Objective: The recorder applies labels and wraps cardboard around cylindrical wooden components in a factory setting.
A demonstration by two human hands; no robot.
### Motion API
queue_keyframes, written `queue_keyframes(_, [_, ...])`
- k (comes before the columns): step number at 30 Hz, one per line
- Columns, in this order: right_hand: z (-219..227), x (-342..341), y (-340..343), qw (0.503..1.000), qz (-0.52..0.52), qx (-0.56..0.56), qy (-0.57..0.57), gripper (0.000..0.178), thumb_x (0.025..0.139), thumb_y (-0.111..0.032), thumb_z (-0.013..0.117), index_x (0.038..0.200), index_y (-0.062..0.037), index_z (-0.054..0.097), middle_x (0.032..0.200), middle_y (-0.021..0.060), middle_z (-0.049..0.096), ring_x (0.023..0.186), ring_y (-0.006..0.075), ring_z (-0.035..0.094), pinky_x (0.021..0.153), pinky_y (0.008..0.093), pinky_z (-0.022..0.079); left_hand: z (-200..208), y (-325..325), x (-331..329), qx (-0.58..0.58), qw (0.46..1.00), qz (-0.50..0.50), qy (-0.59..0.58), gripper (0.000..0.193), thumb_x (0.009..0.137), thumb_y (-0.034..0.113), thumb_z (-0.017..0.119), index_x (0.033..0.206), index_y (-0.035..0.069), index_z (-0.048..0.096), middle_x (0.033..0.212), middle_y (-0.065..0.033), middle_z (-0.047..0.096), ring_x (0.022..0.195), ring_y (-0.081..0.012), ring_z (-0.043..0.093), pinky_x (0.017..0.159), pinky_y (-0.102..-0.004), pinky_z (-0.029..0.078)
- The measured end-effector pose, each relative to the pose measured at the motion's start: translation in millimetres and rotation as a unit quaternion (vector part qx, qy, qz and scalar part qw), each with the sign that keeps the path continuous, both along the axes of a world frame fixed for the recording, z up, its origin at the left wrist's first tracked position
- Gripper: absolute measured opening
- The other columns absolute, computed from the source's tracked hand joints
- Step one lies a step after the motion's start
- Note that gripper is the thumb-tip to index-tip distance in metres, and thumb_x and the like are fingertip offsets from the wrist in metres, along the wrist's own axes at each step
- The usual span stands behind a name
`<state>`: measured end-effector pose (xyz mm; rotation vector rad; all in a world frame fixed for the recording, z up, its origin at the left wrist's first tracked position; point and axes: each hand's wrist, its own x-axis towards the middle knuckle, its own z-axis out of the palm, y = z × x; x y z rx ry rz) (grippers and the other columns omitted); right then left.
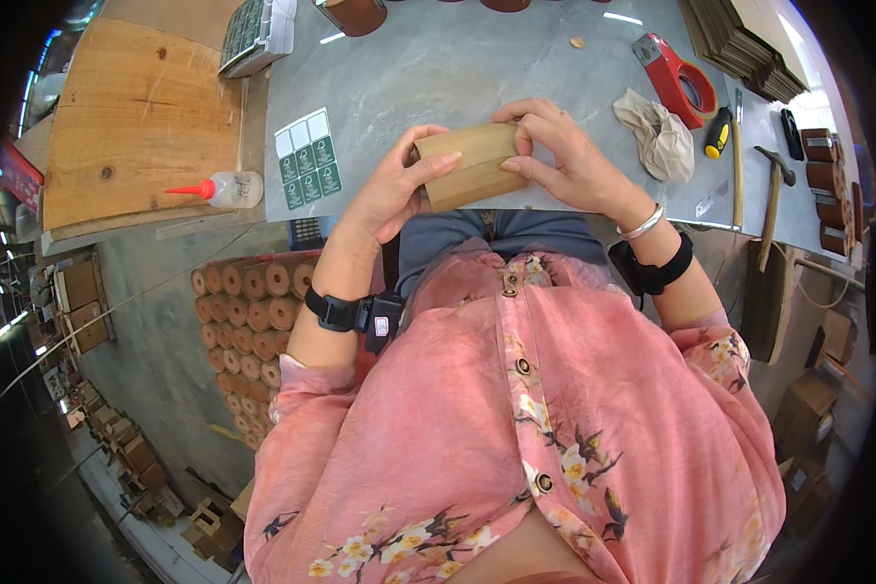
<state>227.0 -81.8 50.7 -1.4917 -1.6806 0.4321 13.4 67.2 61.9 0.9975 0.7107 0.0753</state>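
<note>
A light-brown faceted wooden piece (472, 164) is held above the table's front edge, between my two hands. My left hand (399, 180) wraps its left end, thumb lying on the upper face and the other fingers mostly hidden behind. At the right end, my right hand (565, 161) is closed on the piece, with thumb and index finger bent at its edge. Left of my hands, a sheet of green-and-white stickers (309, 159) lies flat, with several white blank spaces along its upper part.
A glue bottle with a red tip (234, 189) lies at the left by a wooden board (146, 117). To the right are a crumpled cloth (657, 136), a red tape dispenser (672, 83), a yellow-black cutter (717, 133) and a hammer (775, 185). Stacked brown cylinders (253, 321) stand below left.
</note>
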Motion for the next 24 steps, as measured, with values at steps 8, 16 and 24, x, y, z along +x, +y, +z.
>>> queue_keyframes(8, [6, -3, -7, 1.000, 0.003, 0.000, -0.014, 0.023, 0.088, -0.013, 0.072, 0.083, -0.0053, 0.051, 0.128, 0.0115, 0.061, 0.106, 0.0313, 0.057, 0.096, 0.0428, 0.042, 0, 1, -1, 0.006, 1.000, -0.011, -0.006, 0.053, 0.090, 0.025, 0.077, 0.134, 0.011, 0.051, 0.125, -0.0097, 0.052, 0.118, -0.0236, 0.055, 0.090, -0.0431, 0.056])
queue_keyframes(16, [4, -4, -12, 1.000, 0.004, 0.004, 0.009, 0.023, 0.086, -0.012, 0.073, 0.083, -0.0058, 0.051, 0.130, 0.0113, 0.061, 0.113, 0.0312, 0.057, 0.099, 0.0431, 0.041, -1, -2, -2, 0.063, 0.997, -0.034, -0.011, 0.054, 0.092, 0.028, 0.074, 0.138, 0.011, 0.051, 0.125, -0.0065, 0.055, 0.116, -0.0196, 0.058, 0.090, -0.0381, 0.056])
queue_keyframes(24, [11, -6, -11, 0.994, -0.058, 0.072, -0.051, 0.025, 0.082, -0.012, 0.077, 0.082, -0.0067, 0.052, 0.123, 0.0102, 0.063, 0.105, 0.0310, 0.057, 0.092, 0.0420, 0.044, -4, 1, 5, 0.089, 0.995, 0.002, 0.034, 0.046, 0.097, 0.043, 0.066, 0.129, 0.010, 0.057, 0.117, -0.0069, 0.058, 0.112, -0.0181, 0.056, 0.090, -0.0371, 0.051])
